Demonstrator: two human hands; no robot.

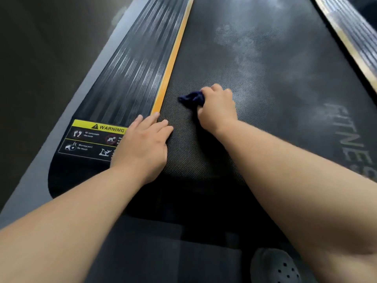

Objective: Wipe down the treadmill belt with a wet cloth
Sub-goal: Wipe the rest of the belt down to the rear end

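The black textured treadmill belt (pixel 255 64) runs away from me, with pale dusty smears and footprints further up and grey "FITNESS" lettering at the right. My right hand (pixel 217 108) grips a bunched dark blue cloth (pixel 191 99) and holds it down on the belt near its left edge. Only the cloth's left part shows beyond my fingers. My left hand (pixel 142 144) rests flat, fingers straight, across the belt's left edge and the rear end of the side rail.
A ribbed black side rail (pixel 130 68) with an orange strip (pixel 173 58) borders the belt on the left and carries a yellow warning sticker (pixel 91 137). A second rail (pixel 350 31) lies at the far right. A grey perforated shoe (pixel 274 266) shows at the bottom. Dark floor lies left.
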